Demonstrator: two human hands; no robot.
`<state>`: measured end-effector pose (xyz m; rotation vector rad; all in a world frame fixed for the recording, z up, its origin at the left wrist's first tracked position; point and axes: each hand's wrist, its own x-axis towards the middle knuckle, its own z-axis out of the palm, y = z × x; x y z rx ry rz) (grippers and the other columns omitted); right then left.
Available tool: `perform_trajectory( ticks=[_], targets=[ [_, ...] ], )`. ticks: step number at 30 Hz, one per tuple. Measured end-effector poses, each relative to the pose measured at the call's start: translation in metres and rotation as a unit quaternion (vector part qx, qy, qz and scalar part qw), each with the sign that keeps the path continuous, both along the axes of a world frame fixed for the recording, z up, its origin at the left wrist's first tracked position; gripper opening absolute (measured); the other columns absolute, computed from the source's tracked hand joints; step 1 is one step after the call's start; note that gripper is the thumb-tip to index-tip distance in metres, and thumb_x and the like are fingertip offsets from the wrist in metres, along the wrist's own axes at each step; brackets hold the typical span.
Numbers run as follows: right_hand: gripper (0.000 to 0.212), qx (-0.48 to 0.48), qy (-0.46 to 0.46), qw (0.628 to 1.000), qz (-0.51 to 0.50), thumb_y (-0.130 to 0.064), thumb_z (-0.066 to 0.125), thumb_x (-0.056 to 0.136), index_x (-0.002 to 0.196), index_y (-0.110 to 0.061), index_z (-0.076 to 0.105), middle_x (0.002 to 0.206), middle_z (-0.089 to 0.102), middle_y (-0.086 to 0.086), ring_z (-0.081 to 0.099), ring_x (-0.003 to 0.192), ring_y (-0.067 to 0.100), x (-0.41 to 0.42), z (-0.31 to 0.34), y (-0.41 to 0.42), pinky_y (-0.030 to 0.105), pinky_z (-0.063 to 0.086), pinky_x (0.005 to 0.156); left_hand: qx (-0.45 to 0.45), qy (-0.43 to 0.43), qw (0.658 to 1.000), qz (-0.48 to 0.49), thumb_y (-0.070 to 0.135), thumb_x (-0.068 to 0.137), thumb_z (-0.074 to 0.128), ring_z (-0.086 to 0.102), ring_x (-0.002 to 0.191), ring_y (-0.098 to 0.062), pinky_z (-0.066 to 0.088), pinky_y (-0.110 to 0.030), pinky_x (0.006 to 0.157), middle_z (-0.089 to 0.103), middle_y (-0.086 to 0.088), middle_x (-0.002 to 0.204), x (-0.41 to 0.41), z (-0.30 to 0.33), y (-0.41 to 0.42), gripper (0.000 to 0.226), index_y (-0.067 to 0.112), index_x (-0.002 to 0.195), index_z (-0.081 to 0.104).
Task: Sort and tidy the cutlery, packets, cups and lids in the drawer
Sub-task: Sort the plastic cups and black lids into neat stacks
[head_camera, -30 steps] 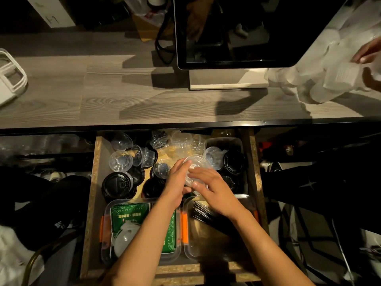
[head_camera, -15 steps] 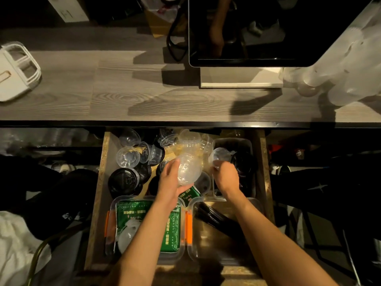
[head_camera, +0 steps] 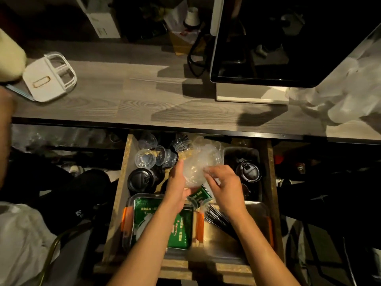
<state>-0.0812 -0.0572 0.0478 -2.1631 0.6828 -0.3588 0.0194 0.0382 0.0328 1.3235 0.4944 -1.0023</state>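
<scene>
The open wooden drawer sits under the worktop. Over its middle, my left hand grips a stack of clear domed lids from the left. My right hand pinches the same stack at its right edge. Small clear cups and black lids lie in the drawer's back left. A dark bin at the back right holds more black lids. Green packets fill the front left clear box. Black cutlery lies in the front right clear box.
The grey wood worktop carries a white basket at the left, a monitor on a white stand and a heap of clear plastic cups at the right. Dark clutter surrounds the drawer on both sides.
My right hand came back from the dark bin to the stack of clear lids in my left hand. The view has shifted up and right.
</scene>
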Motion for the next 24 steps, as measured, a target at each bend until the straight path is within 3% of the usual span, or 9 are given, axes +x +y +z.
perform_trajectory(
  ticks=[3, 5, 8, 11, 14, 16, 18, 21, 24],
  targets=[
    [0.02, -0.065, 0.025, 0.995, 0.074, -0.014, 0.065, 0.09, 0.11, -0.015, 0.071, 0.101, 0.071, -0.001, 0.059, 0.098, 0.016, 0.007, 0.01, 0.016, 0.026, 0.047, 0.088, -0.027, 0.026, 0.999, 0.019, 0.05, 0.1, 0.047, 0.07, 0.09, -0.021, 0.057, -0.041, 0.083, 0.073, -0.009, 0.101, 0.005, 0.018, 0.012, 0.039, 0.018, 0.116, 0.063],
    [0.023, -0.107, 0.063, 0.985, 0.122, -0.018, 0.058, 0.092, 0.112, -0.019, 0.068, 0.103, 0.069, -0.001, 0.058, 0.102, 0.02, 0.011, 0.019, 0.027, 0.037, 0.044, 0.095, -0.03, 0.026, 0.999, 0.019, 0.055, 0.097, 0.049, 0.071, 0.089, -0.023, 0.059, -0.04, 0.078, 0.073, -0.011, 0.104, 0.011, 0.028, 0.026, 0.047, 0.016, 0.119, 0.063],
    [0.029, -0.168, 0.101, 0.967, 0.165, -0.028, 0.042, 0.093, 0.113, -0.022, 0.062, 0.103, 0.063, -0.003, 0.055, 0.105, 0.02, 0.017, 0.033, 0.045, 0.035, 0.029, 0.106, -0.023, 0.018, 1.0, -0.003, 0.063, 0.09, 0.053, 0.072, 0.087, -0.022, 0.058, -0.035, 0.068, 0.073, -0.012, 0.111, 0.018, 0.041, 0.046, 0.058, 0.017, 0.125, 0.063],
    [0.037, -0.201, 0.1, 0.958, 0.175, -0.037, 0.037, 0.094, 0.116, -0.02, 0.061, 0.116, 0.057, 0.002, 0.049, 0.118, 0.024, 0.024, 0.043, 0.063, 0.039, 0.031, 0.108, -0.038, -0.011, 0.999, -0.036, 0.068, 0.08, 0.059, 0.072, 0.086, -0.02, 0.058, -0.031, 0.063, 0.072, -0.011, 0.114, 0.021, 0.055, 0.065, 0.068, 0.021, 0.129, 0.061],
    [0.048, -0.163, 0.096, 0.966, 0.177, -0.048, 0.03, 0.097, 0.118, -0.019, 0.061, 0.149, 0.041, 0.004, 0.025, 0.144, 0.022, 0.03, 0.055, 0.08, 0.036, 0.018, 0.117, -0.053, -0.032, 0.995, -0.081, 0.07, 0.067, 0.064, 0.07, 0.096, -0.026, 0.057, -0.035, 0.067, 0.068, -0.01, 0.12, 0.026, 0.067, 0.082, 0.072, 0.027, 0.125, 0.06],
    [0.051, -0.149, 0.09, 0.966, 0.192, -0.05, 0.027, 0.098, 0.12, -0.019, 0.061, 0.156, 0.034, -0.002, 0.012, 0.149, 0.015, 0.032, 0.06, 0.088, 0.031, 0.009, 0.118, -0.059, -0.047, 0.993, -0.095, 0.066, 0.067, 0.065, 0.068, 0.104, -0.029, 0.058, -0.035, 0.065, 0.066, -0.007, 0.12, 0.032, 0.072, 0.093, 0.063, 0.031, 0.12, 0.06],
    [0.05, -0.111, 0.081, 0.969, 0.205, -0.05, 0.03, 0.099, 0.121, -0.019, 0.062, 0.153, 0.038, -0.006, 0.009, 0.149, 0.009, 0.035, 0.063, 0.096, 0.03, 0.01, 0.119, -0.051, -0.062, 0.991, -0.104, 0.062, 0.075, 0.068, 0.068, 0.105, -0.028, 0.057, -0.032, 0.06, 0.065, -0.005, 0.121, 0.037, 0.072, 0.102, 0.056, 0.031, 0.12, 0.06],
    [0.036, 0.046, 0.042, 0.986, 0.152, -0.038, 0.044, 0.101, 0.118, -0.019, 0.069, 0.141, 0.053, -0.009, 0.032, 0.139, 0.0, 0.04, 0.074, 0.109, 0.027, 0.028, 0.116, -0.037, -0.084, 0.99, -0.109, 0.053, 0.087, 0.065, 0.068, 0.106, -0.03, 0.056, -0.035, 0.071, 0.068, -0.011, 0.121, 0.043, 0.068, 0.114, 0.043, 0.026, 0.122, 0.062],
    [0.02, 0.145, -0.126, 0.98, -0.047, -0.026, 0.059, 0.096, 0.113, -0.029, 0.068, 0.127, 0.058, -0.015, 0.05, 0.121, -0.003, 0.042, 0.084, 0.123, 0.016, 0.042, 0.1, -0.049, -0.098, 0.988, -0.111, 0.046, 0.091, 0.064, 0.066, 0.108, -0.032, 0.057, -0.036, 0.072, 0.066, -0.013, 0.122, 0.048, 0.069, 0.12, 0.039, 0.023, 0.122, 0.061]
  ],
)
